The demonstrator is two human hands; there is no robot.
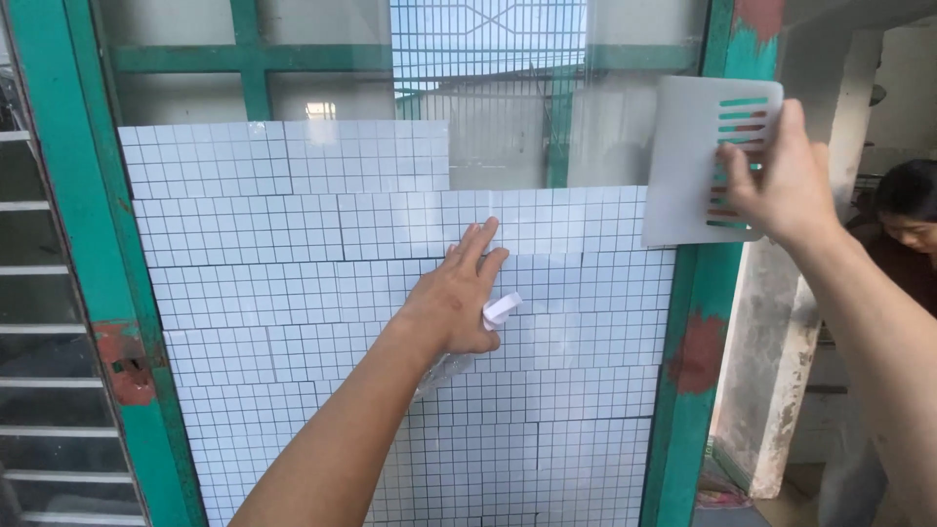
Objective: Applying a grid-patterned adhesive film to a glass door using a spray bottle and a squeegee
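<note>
1. A glass door panel in a green-painted frame is seen upright; red undercoat shows where paint has flaked at the frame's right edge and at the left latch.
2. White gridded film strips are stuck in staggered rows across the glass, from about its upper third down to the bottom edge; the top right part of the glass is left bare. The exact strip count cannot be told.
3. The left hand is pressed flat on the film near the panel's centre, fingers extended. One small white curl of backing is pinched under the thumb side, with crumpled clear plastic trailing below the wrist.
4. The right hand is closed on one white plastic scraper, held against the frame's upper right edge; green ridged bars mark its grip area.
5. Beyond the frame's right edge, a pale wall and one other person are seen. At the left edge, window louvres are stacked.
</note>
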